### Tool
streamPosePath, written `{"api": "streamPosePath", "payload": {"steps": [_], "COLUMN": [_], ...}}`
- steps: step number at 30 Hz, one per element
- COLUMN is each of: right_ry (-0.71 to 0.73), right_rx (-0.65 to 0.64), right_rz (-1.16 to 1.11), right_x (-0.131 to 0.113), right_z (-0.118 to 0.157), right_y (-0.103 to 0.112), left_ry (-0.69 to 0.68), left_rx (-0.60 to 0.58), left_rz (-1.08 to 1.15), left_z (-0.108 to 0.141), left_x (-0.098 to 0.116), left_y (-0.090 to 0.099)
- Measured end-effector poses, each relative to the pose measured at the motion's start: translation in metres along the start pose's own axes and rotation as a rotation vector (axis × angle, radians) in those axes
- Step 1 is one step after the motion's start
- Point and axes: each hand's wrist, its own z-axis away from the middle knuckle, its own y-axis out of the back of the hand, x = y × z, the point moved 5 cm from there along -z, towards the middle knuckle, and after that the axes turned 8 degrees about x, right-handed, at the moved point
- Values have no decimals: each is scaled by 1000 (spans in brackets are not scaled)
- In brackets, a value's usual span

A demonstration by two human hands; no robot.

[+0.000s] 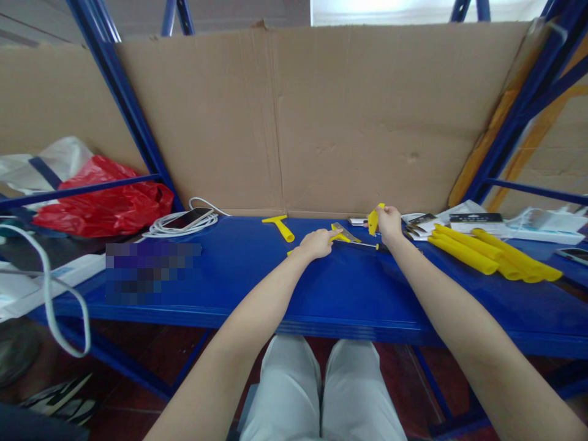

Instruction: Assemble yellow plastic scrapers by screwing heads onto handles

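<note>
My left hand (316, 243) is closed round a yellow-handled scraper, whose head (346, 234) points right past the fingers. Held between the fingers of my right hand (389, 223) is a small flat yellow plastic piece (373, 220), raised a little above the table. A screwdriver (362, 244) with a thin metal shaft lies between the hands, its handle partly hidden by my right wrist. Farther left, apart from both hands, a yellow T-shaped handle (280, 227) rests on the blue table (239, 269).
Several yellow tubes (487, 254) lie at the right, near packets (420, 225) and a white power strip (546, 229). At the left are a phone (190, 218) on a coiled white cable and a red plastic bag (108, 196). A cardboard sheet (344, 116) stands behind the table.
</note>
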Motion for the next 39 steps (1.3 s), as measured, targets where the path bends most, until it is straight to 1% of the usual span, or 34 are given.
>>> {"api": "streamPosePath", "payload": {"steps": [3,5,7,9,11,13,15,18,23,26,30,34,39], "right_ry": [-254,-351,-398,-412,-421,-438,-431,-366,-270,-233,-210,-184,-168], "right_rx": [-64,-148,-236,-292,-304,-288,-258,-226,-276,-269,-249,-292,-301], "right_rz": [-134,-139,-150,-188,-241,-270,-259,-192,-92,-41,0,42,57], "right_x": [5,6,5,2,-1,-4,-7,-10,-13,-15,-17,-21,-26], "right_z": [8,13,16,17,18,19,20,20,22,25,34,43,48], "right_y": [-2,-5,-9,-12,-12,-11,-9,-8,-14,-19,-25,-30,-31], "left_ry": [4,8,14,21,22,18,13,7,2,5,11,14,10], "left_rx": [9,16,22,24,24,24,25,24,27,30,41,53,63], "left_rz": [7,13,20,22,18,10,5,6,18,26,28,17,31], "left_z": [0,-1,-1,-1,-1,-1,-1,-1,-1,-1,0,-1,-2], "left_x": [0,-1,-1,-1,0,1,2,4,6,7,8,9,8], "left_y": [0,-1,-1,-2,-2,-1,0,0,0,1,2,3,2]}}
